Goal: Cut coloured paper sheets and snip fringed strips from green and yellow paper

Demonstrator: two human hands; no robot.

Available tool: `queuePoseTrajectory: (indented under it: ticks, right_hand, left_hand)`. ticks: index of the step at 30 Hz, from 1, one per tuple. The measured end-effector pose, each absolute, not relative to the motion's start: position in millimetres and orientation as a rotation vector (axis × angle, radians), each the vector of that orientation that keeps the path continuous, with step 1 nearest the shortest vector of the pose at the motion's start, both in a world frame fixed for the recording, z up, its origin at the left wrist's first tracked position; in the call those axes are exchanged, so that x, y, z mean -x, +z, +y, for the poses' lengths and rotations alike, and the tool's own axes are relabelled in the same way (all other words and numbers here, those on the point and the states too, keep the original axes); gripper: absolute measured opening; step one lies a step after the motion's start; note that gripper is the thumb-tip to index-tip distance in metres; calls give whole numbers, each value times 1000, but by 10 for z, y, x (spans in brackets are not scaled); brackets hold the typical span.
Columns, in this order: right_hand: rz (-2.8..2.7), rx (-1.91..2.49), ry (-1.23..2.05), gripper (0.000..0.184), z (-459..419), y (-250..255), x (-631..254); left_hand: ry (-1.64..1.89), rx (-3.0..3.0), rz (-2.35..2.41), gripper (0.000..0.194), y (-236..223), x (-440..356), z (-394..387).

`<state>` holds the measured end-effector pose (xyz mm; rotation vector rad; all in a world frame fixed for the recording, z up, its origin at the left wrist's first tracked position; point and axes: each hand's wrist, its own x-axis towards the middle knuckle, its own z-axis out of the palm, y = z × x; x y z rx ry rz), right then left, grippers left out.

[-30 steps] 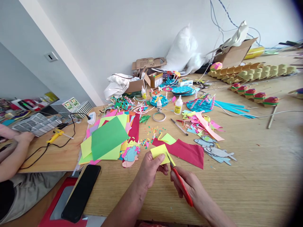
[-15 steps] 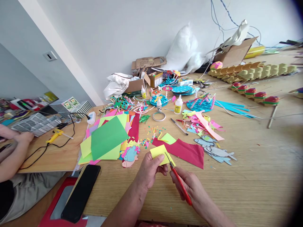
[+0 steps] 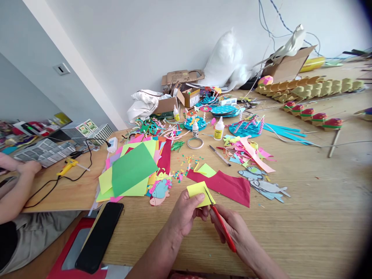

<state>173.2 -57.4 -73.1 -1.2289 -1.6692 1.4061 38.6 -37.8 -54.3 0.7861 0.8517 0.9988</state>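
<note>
My left hand (image 3: 186, 213) pinches a small piece of yellow paper (image 3: 197, 190) between thumb and fingers, above the table's front part. Red-handled scissors (image 3: 221, 223) are gripped in my right hand (image 3: 232, 224), their blades lying across the paper's right side. Just beyond the hands lies a dark red sheet (image 3: 229, 188) with a light green scrap (image 3: 207, 169) at its left end. Grey and blue paper fish (image 3: 263, 184) rest to the right of it. Pink and blue paper fish (image 3: 161, 190) sit to the left, by the stacked coloured paper.
A green sheet (image 3: 133, 170) tops the paper stack on the left. A black phone (image 3: 100, 236) lies at the front edge. Glue bottles (image 3: 219, 130), a tape ring (image 3: 195, 143) and paper scraps (image 3: 252, 153) stand farther back. Another person's arm (image 3: 17, 190) is at far left, near a yellow glue gun (image 3: 67, 166).
Both hands have shifted slightly to the right with the yellow paper and the scissors. The scissor blades look closer together than before. Everything else on the table stays put.
</note>
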Motion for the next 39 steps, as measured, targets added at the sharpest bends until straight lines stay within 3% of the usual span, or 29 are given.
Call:
queuePoseTrajectory:
  ticks: [21, 39]
  right_hand:
    - [-1661, 1265, 1385, 30, -599, -834, -1758]
    - [-1699, 1314, 1337, 36, -570, -841, -1770]
  left_hand:
    - [1048, -912, 990, 30, -552, -359, -321]
    - [1005, -865, 982, 29, -573, -386, -312]
